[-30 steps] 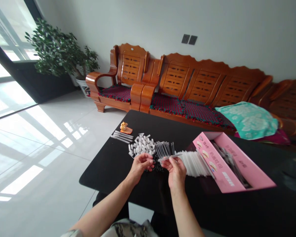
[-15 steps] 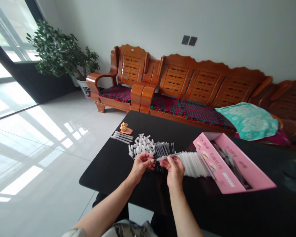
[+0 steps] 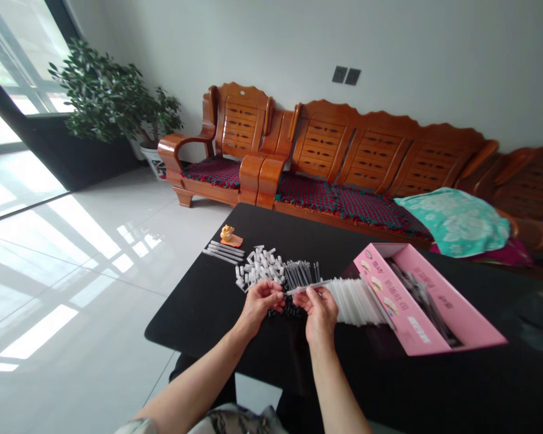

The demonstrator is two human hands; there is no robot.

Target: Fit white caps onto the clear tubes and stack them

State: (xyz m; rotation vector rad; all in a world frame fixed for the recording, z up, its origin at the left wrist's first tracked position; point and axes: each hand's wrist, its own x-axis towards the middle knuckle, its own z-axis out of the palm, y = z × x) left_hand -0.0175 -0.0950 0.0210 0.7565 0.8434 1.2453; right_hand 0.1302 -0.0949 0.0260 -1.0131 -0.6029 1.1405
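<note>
My right hand (image 3: 322,310) is closed round a slim translucent pen (image 3: 302,289), held nearly level above the table with its right end tilted slightly up. The fingertips of my left hand (image 3: 260,307) pinch at the pen's left end; any small part between them is too small to make out. Below and between the hands lies a pile of small black pen parts (image 3: 292,309), partly hidden. Just beyond are white pen caps (image 3: 262,265) in a heap and a row of dark refills (image 3: 298,274). Right of my right hand, clear pen barrels (image 3: 355,301) lie side by side.
On the black table (image 3: 199,313) a pink box (image 3: 400,301) holding dark, slender items stands at the right. Several capped pens (image 3: 224,252) lie by a small orange-and-yellow figurine (image 3: 228,235) at the far left. A wooden sofa (image 3: 326,144) stands behind the table.
Hardly anything differs. Both hands stay on the pen at the same spot, with only a slight shift of the fingers and the view.
</note>
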